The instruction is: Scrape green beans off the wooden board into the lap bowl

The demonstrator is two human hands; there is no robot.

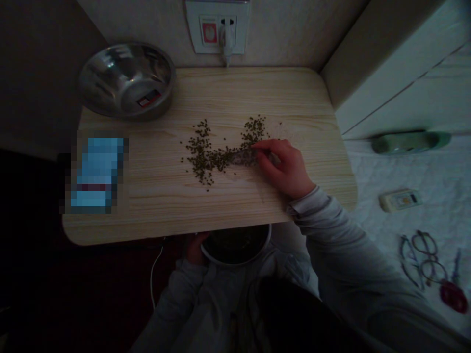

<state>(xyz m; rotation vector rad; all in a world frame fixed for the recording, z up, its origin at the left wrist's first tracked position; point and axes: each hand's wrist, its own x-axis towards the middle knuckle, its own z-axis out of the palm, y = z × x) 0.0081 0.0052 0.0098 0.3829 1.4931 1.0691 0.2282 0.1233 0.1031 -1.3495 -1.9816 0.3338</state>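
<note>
Small dark green beans (209,154) lie scattered across the middle of a light wooden table (228,206). My right hand (283,166) rests on the table at the right edge of the bean pile, fingers stretched flat toward the beans and touching them. Below the table's front edge my left hand (193,247) grips the rim of a dark bowl (237,245) with a white rim; its fingers curl around the bowl's left side. The bowl appears to hold more beans, but it is too dark to be sure.
A steel bowl (127,81) sits at the table's back left corner. A blurred blue packet (96,174) lies at the left edge. A wall socket with a plug (219,29) is behind. Glasses (423,255) and a remote (399,200) lie on the bed at right.
</note>
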